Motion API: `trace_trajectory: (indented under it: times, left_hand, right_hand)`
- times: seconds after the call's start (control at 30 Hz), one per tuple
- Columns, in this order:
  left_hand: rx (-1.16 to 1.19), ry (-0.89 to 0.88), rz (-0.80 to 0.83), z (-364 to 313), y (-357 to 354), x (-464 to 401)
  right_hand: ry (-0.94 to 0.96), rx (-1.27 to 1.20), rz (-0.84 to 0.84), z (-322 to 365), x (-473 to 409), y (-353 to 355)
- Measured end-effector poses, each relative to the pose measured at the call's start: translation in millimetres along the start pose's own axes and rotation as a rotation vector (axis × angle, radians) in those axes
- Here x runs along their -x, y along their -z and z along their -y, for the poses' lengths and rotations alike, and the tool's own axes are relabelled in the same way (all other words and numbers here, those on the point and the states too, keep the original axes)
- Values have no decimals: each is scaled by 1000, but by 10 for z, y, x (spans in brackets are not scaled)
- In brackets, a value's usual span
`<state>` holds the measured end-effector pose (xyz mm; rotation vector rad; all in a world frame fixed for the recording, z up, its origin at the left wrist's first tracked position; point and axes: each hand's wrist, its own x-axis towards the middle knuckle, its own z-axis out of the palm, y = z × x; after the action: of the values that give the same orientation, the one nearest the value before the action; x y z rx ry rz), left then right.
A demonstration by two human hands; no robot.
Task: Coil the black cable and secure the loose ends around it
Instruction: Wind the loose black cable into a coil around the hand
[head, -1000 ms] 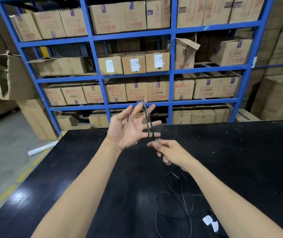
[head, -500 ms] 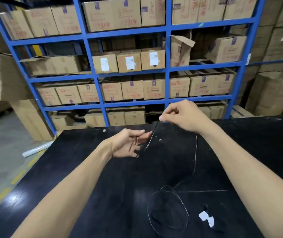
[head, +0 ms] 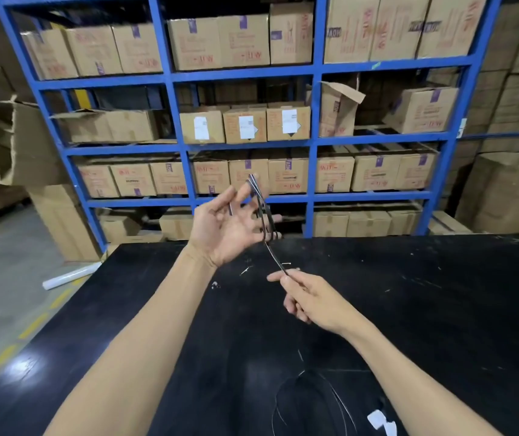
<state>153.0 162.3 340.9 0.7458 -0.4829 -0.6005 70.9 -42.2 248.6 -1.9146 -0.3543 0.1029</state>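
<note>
My left hand (head: 230,228) is raised past the far edge of the worktop (head: 440,309), fingers spread wide, with the few turns of black cable (head: 263,212) made so far looped around them. One strand runs down to my right hand (head: 311,298), which pinches it between thumb and forefinger. Most of the job remains, I judge — slack lies unwound near the worktop's near edge, and no end is tied off. One cable, two hands.
</note>
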Motion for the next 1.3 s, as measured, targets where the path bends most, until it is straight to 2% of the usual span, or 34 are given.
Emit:
trace_trajectory:
  times: [0.1,0.23,0.33,0.47,0.57,0.67,0.77,0.87,0.93,1.0,1.13,1.3]
  left_hand:
    - [-32,-30,-143,-228,263,-5]
    - [-220,93,-326,-203,519,123]
    - [-322,252,-371,-13,526,228]
    - [-324,504,-182,342,352,282]
    - [-228,578,24,539,126,278]
    - [-162,499,182,516,-127,269]
    - [-108,321,226,322,-236,235]
    - [-59,138,121,109,-205,159]
    - [-18,28,14,-38,-98,103]
    - [-61,-4,-144,-168,44,90]
    - [-302,173,-320,-129,309,175]
    - [-537,511,-291,289,327,183]
  right_hand:
    - [-18,-19,-7,83,132,34]
    - [38,138,-104,448,151,389]
    - [116,316,-200,811,71,674]
    - [296,465,-391,1116,-183,848]
    - [301,454,-451,1052,-433,914]
    - [167,335,-410,736,-570,918]
    - [79,229,-298,395,-464,669]
    - [-9,52,-185,185,-252,292]
    - [-36,64,-64,126,-107,131]
    - [-77,87,20,141,21,80]
    - [-96,172,-8,430,136,367]
    - [110,528,-203,919,-64,769]
